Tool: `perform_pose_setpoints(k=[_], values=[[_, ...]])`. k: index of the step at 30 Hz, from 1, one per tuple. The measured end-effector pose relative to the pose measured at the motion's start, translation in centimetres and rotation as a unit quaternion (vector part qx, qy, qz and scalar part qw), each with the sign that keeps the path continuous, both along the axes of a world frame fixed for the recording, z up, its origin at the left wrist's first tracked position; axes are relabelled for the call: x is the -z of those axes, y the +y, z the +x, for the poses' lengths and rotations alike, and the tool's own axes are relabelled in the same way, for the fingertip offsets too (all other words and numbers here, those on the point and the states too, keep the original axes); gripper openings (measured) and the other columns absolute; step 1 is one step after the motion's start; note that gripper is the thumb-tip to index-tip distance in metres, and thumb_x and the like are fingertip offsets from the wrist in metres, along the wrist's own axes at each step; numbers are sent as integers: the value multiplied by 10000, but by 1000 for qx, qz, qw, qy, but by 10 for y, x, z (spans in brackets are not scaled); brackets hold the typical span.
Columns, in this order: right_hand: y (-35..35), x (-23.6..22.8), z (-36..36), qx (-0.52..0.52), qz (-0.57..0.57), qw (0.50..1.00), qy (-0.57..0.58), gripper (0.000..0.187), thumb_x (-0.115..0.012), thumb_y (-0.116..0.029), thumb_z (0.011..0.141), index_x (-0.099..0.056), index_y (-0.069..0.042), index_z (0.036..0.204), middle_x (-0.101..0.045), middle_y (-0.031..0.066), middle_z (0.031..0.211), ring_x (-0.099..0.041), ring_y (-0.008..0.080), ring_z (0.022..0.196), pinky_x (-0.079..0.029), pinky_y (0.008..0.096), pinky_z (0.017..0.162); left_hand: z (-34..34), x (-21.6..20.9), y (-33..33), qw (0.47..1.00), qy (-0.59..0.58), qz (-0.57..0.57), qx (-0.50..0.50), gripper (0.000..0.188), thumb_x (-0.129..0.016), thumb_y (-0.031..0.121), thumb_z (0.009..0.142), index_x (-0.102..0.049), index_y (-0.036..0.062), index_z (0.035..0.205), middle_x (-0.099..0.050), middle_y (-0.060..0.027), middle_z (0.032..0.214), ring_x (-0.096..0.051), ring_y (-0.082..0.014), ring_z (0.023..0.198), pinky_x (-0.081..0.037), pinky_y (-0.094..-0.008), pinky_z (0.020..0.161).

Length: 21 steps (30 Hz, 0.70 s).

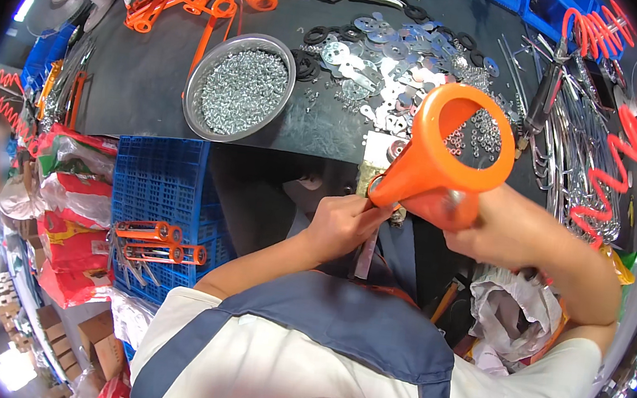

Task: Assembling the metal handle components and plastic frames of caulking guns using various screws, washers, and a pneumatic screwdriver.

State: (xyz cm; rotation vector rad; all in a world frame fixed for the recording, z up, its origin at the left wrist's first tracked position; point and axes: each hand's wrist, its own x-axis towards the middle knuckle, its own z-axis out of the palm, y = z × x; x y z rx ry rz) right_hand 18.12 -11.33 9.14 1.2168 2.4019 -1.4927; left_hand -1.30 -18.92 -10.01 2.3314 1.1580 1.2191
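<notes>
An orange plastic handle [421,167], with a large open ring at one end and a narrow neck at the other, is held up at the table's front edge. My right hand [501,230] is closed round its body below the ring. With pinched fingers, my left hand [340,228] grips the narrow end. Just behind that end is a small metal fixture [378,152] on the table edge, partly covered by the handle. Flat metal plates and discs [383,44] lie heaped beyond it, and small nuts [486,131] show through the ring.
A steel bowl [290,81] of small metal fasteners stands left of centre. Orange frames [218,5] are piled behind it. At left, a blue crate [156,176] carries orange-handled pieces [149,250]. Long metal rods [565,146] and a red coiled hose [604,177] lie right.
</notes>
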Motion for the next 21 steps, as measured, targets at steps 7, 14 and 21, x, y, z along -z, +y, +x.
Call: perform_pose_setpoints(k=[7,14,21], values=[[28,-26,-42,-38,-110,972,-206,215,-538,-126,738,-563,55,851,-595,107,651,-605,191,529,-505,304,503,1,-5,-6,999,7,-46,-11,251,-667,15,727,-651,72,970,-570,-49,674,-572,-224,541,-461,-334,476],[11,-11,-26,13,-67,984,-163,204,-547,-73,720,-552,74,861,-607,115,677,-619,183,539,-527,289,509,2,3,-3,1000,-21,-3,-10,206,-671,22,724,-633,54,925,-597,-64,690,-580,-244,550,-462,-346,481],[7,-2,-22,88,-119,978,-144,422,-551,2,698,-516,18,1118,-577,77,748,-620,172,591,-552,289,564,2,1,-4,1000,-21,9,-17,160,-683,46,724,-640,61,878,-584,-67,670,-575,-248,548,-455,-344,483]])
